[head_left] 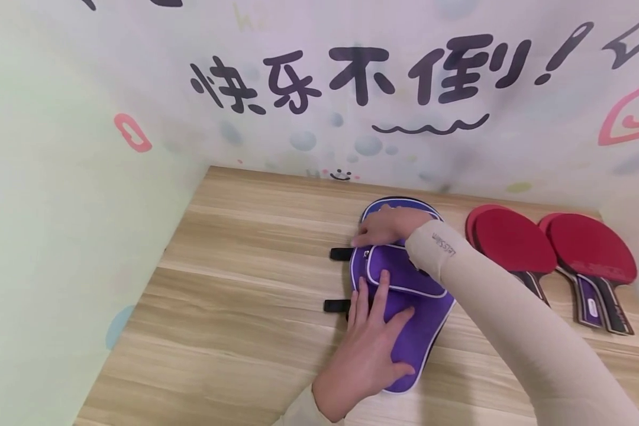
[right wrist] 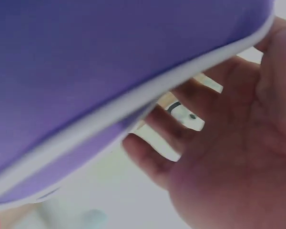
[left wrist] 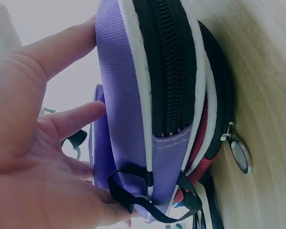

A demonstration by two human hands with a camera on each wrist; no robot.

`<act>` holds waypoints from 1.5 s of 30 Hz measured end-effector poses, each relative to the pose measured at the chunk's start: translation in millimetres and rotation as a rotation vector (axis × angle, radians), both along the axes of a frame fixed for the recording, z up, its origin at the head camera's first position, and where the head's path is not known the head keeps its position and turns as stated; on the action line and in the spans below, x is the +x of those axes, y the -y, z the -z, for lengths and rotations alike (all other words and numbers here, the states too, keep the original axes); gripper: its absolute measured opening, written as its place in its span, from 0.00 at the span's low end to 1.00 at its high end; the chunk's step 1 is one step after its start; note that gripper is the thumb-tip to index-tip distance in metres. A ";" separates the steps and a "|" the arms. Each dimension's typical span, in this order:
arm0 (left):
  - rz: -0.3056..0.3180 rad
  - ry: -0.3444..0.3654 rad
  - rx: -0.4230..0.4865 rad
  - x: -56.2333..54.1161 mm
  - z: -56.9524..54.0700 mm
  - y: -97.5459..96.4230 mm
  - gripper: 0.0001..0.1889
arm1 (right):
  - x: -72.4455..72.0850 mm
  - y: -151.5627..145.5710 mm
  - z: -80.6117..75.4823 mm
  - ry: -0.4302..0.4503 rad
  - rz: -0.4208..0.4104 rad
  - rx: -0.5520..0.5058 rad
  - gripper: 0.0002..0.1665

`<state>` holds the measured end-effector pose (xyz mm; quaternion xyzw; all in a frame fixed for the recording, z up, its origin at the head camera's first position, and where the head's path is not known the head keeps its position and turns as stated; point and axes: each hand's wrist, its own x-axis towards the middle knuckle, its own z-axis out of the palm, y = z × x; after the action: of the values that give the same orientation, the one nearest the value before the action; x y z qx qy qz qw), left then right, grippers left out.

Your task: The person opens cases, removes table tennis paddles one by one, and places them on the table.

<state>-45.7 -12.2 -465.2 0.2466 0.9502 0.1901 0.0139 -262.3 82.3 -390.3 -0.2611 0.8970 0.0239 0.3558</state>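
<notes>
A purple table tennis paddle case (head_left: 423, 319) with white piping and a small zipped pocket (head_left: 404, 269) lies on top of other cases; a blue one (head_left: 399, 204) shows at its far end. My left hand (head_left: 370, 340) rests on the purple case with fingers spread. In the left wrist view, its thumb touches the case's side, near a dark zipper (left wrist: 169, 71). My right hand (head_left: 386, 226) bends over the far left part, fingers curled at the case's edge. Some of its fingertips are hidden behind the white piping (right wrist: 109, 114) in the right wrist view.
Red paddles (head_left: 516, 239) lie in two overlapping pairs on the right, the second pair (head_left: 591, 248) by the right wall. Black straps (head_left: 336, 306) stick out left of the cases. Behind the wooden table (head_left: 234, 284) stands a printed wall (head_left: 298, 154). A zipper pull (left wrist: 240, 155) hangs from a lower case.
</notes>
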 end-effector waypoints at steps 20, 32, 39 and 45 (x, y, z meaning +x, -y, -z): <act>-0.012 0.023 -0.022 -0.4 -0.3 -0.1 0.44 | -3.4 27.2 -4.9 0.173 -0.186 0.016 0.20; -0.024 0.042 -0.029 -1.0 0.5 -0.6 0.44 | -0.9 26.0 -7.2 0.115 -0.075 -0.003 0.23; -0.021 0.037 -0.035 -1.3 0.1 -0.2 0.44 | 0.2 28.3 -7.1 0.101 -0.095 -0.003 0.23; -0.018 0.049 -0.036 -1.1 0.3 -1.4 0.44 | 1.3 30.4 -4.5 0.073 -0.172 0.017 0.22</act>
<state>-46.9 -10.7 -465.4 0.2332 0.9550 0.1788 0.0399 -261.0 51.9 -385.7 -0.3347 0.8575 0.0524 0.3872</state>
